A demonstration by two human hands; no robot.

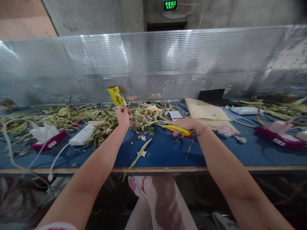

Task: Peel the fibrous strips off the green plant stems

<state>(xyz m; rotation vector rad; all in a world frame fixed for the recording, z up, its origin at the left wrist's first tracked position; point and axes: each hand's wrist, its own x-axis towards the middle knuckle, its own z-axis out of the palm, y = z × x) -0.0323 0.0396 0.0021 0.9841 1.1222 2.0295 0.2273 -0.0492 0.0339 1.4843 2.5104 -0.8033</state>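
Fingers point(122, 110) of L hand point(123, 117) pinched shut on small plant stem point(125, 108), held just above table point(163, 153) at edge of trimmings pile point(96, 118). R hand point(189, 125) wrapped tight on scissors point(177, 129), low on table, near, to right of stem. Scissors' long axis runs L–R, blades aimed at L hand. Stem pale green, mostly hidden in grip; scissors yellow-handled w/ red.
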